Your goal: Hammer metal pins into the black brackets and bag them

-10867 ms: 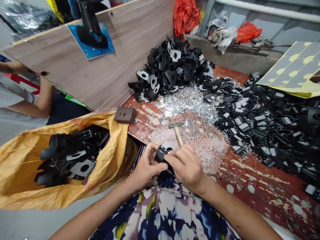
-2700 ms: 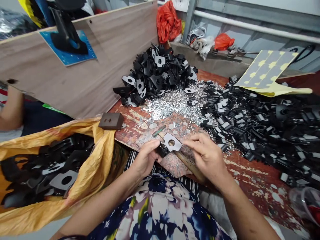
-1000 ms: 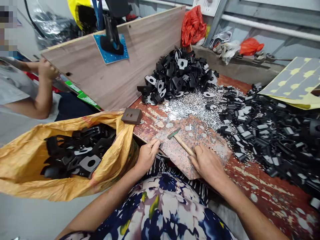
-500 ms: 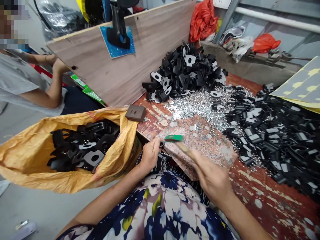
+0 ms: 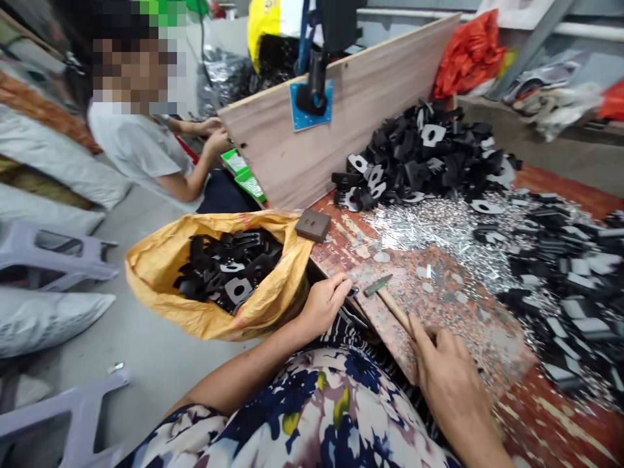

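My right hand (image 5: pixel 451 370) is wrapped round the wooden handle of a small hammer (image 5: pixel 397 311). The hammer's greenish head lies low over the near edge of a speckled stone slab (image 5: pixel 439 312). Just left of it, my left hand (image 5: pixel 325 302) pinches a black plastic part (image 5: pixel 353 292) at the slab's edge; the fingers hide most of that part. Beyond the slab spreads a heap of thin metal pins (image 5: pixel 424 224). Close by my left arm, a yellow sack (image 5: pixel 151 279) gapes with black plastic pieces (image 5: pixel 209 273) inside.
Black clip-like parts (image 5: pixel 414 153) are piled against a wooden board (image 5: pixel 292 156). More black pieces (image 5: pixel 575 279) cover the right side. A brown block (image 5: pixel 313 225) sits at the table corner. Another person (image 5: pixel 141 143) works beyond the board. Plastic stools (image 5: pixel 53 253) stand left.
The view has swung left, bringing more of the other person and the stools into sight. The hammer, blurred before, now shows more clearly, with its head still near my left hand.
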Demonstrator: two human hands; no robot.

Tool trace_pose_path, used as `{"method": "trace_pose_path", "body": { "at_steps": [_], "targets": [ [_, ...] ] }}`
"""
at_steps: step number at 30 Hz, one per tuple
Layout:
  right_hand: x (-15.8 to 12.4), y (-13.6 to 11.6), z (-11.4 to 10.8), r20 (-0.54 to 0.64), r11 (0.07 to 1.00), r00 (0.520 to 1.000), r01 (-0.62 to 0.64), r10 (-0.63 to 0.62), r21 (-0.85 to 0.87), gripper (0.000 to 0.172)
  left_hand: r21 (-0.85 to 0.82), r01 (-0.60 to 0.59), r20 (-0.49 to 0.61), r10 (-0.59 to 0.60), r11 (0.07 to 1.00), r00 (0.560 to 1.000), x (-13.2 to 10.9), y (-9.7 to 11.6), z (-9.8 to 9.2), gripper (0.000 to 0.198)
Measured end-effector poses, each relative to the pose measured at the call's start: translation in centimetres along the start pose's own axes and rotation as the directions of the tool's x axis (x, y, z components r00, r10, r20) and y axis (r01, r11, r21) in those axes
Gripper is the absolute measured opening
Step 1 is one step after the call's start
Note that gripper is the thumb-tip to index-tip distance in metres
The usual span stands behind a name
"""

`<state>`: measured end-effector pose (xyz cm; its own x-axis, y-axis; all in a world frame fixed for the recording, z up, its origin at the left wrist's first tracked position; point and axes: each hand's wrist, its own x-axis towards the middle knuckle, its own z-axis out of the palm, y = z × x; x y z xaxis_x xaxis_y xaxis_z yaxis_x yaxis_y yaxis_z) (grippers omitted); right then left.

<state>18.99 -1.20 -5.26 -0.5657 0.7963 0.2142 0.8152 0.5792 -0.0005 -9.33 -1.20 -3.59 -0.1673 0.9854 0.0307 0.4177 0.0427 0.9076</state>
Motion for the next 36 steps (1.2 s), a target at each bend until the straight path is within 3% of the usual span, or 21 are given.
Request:
{"method": "trace_pose_path", "body": {
  "at_steps": [3,5,7,8,10,12,14,17,19,21,23,26,29,31,34,36],
  "targets": [
    [0.9,1.7,1.6,-0.038,0.999,0.999,0.037,-0.039,-0.033,0.067,0.190,-0.081,-0.201,0.119,0.978,0.972,-1.2,2.2,-5.5,0.032],
    [1.9,2.5,1.4,-0.045,0.994,0.999,0.016,-0.021,-0.104,0.061,0.463,-0.040,-0.442,0.270,0.885,0.856,-2.3,3.1,-10.4,0.032],
    [3.0,2.9,0.6,-0.044,0.982,0.999,-0.030,0.022,-0.189,0.052,0.677,0.145,-0.569,0.388,0.722,0.725,-3.2,2.9,-15.4,0.038],
    [3.5,3.0,0.0,-0.036,0.974,0.998,-0.050,0.043,-0.222,0.047,0.734,0.262,-0.592,0.401,0.627,0.699,-3.5,2.5,-17.5,0.040],
    [4.7,2.9,-1.3,-0.018,0.965,0.997,-0.075,0.073,-0.252,0.039,0.786,0.390,-0.589,0.390,0.480,0.707,-3.6,1.4,-20.6,0.042],
    [6.3,2.7,-2.5,0.003,0.972,0.998,-0.065,0.067,-0.225,0.034,0.802,0.369,-0.578,0.453,0.470,0.678,-3.6,0.5,-21.4,0.038],
    [8.6,2.3,-3.4,0.012,0.991,1.000,-0.022,0.024,-0.132,0.031,0.798,0.215,-0.520,0.462,0.563,0.719,-3.5,0.0,-20.0,0.033],
    [14.3,1.1,-3.6,0.034,0.992,0.998,0.045,-0.049,0.120,0.027,0.611,-0.077,-0.334,0.345,0.788,0.877,-3.4,0.1,-15.1,0.028],
    [19.4,0.1,-2.9,0.039,0.949,0.999,0.004,-0.017,0.316,0.024,0.428,-0.152,-0.171,0.245,0.891,0.954,-3.1,0.3,-11.4,0.029],
    [24.7,-0.9,-1.9,-0.007,0.903,0.997,-0.061,0.070,0.425,0.032,0.283,-0.157,-0.031,0.173,0.946,0.984,-2.7,0.4,-8.1,0.035],
    [29.5,-1.6,-1.0,-0.036,0.889,0.990,-0.104,0.134,0.447,0.042,0.169,-0.151,0.091,0.137,0.974,0.986,-2.3,0.5,-5.7,0.040],
    [33.3,-1.6,-0.3,0.039,0.852,0.979,-0.194,0.200,0.487,0.045,0.007,-0.102,0.211,0.098,0.995,0.972,-1.8,0.5,-3.9,0.040],
    [31.7,-0.6,-0.9,0.102,0.837,0.969,-0.247,0.227,0.488,0.031,-0.214,0.082,0.211,-0.036,0.973,0.977,-0.9,0.3,-3.3,0.022],
    [28.0,-0.4,-2.0,0.094,0.830,0.969,-0.246,0.230,0.500,0.026,-0.375,0.194,0.166,-0.140,0.906,0.976,0.1,0.1,-2.6,0.037],
    [20.4,-2.0,-3.5,0.062,0.734,0.985,-0.163,0.163,0.659,0.023,-0.498,0.197,0.122,-0.157,0.844,0.980,1.8,0.0,-0.6,0.064],
    [15.4,-3.3,-3.9,0.072,0.597,0.986,-0.148,0.149,0.788,0.018,-0.420,0.124,0.115,-0.083,0.899,0.990,2.7,0.1,1.0,0.056]
  ]
}}
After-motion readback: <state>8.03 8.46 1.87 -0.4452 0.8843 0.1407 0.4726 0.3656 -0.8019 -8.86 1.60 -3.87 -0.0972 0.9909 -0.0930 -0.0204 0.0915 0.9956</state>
